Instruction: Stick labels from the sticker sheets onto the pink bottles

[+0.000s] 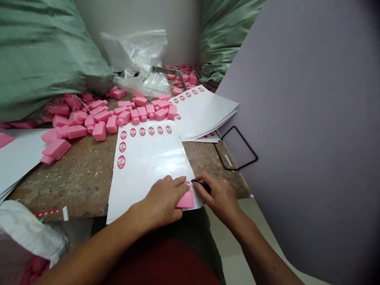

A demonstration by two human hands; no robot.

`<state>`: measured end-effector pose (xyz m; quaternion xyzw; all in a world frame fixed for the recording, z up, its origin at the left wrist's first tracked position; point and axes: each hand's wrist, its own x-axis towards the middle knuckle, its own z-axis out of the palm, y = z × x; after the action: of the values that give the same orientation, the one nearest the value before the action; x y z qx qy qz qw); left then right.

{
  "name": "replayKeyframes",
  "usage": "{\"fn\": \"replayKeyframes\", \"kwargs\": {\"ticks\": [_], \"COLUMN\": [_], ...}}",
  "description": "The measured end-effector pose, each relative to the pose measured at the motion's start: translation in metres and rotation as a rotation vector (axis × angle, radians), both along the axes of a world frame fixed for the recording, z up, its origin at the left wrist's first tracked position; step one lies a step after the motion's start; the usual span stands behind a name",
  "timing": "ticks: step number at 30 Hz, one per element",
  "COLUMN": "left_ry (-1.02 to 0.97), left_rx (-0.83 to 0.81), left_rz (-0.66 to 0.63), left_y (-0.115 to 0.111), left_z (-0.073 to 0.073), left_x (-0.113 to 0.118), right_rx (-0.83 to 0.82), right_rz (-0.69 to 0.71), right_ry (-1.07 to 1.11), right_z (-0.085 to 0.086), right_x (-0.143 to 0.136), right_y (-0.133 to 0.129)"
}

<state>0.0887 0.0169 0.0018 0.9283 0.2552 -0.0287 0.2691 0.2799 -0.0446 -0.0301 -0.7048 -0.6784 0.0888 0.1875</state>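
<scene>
My left hand (166, 200) is closed on a pink bottle (186, 200), which lies on the lower right part of a white sticker sheet (145, 170). Between the thumb and fingers of my right hand (218, 194) is a thin black tool (203, 185), its tip close to the sheet's right edge beside the bottle. Round pink-and-white stickers (151, 130) run along the sheet's top and down its left side. Just behind the sheet, several pink bottles (142, 113) lie in a loose pile.
More sheets (204, 111) are stacked at the back right, others (18, 158) at the left. Green sacks (44, 59) and a clear plastic bag (139, 55) stand behind. A black wire frame (257, 158) juts past the worn table's (74, 178) right edge, near a grey wall (311, 118).
</scene>
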Motion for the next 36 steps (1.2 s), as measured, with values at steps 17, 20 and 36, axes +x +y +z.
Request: {"fn": "replayKeyframes", "kwargs": {"ticks": [17, 20, 36], "left_ry": [0.084, 0.091, 0.065], "left_rx": [0.026, 0.017, 0.002], "left_rz": [-0.079, -0.07, -0.058], "left_y": [0.006, 0.0067, 0.0055], "left_z": [0.0048, 0.005, 0.0022], "left_x": [0.0033, 0.0033, 0.0032], "right_rx": [0.061, 0.027, 0.019], "right_rz": [0.004, -0.015, -0.005], "right_ry": [-0.049, 0.003, -0.009], "right_z": [-0.006, -0.0026, -0.0031], "right_x": [-0.0016, -0.0007, -0.002], "right_y": [0.0011, 0.0014, 0.003]}}
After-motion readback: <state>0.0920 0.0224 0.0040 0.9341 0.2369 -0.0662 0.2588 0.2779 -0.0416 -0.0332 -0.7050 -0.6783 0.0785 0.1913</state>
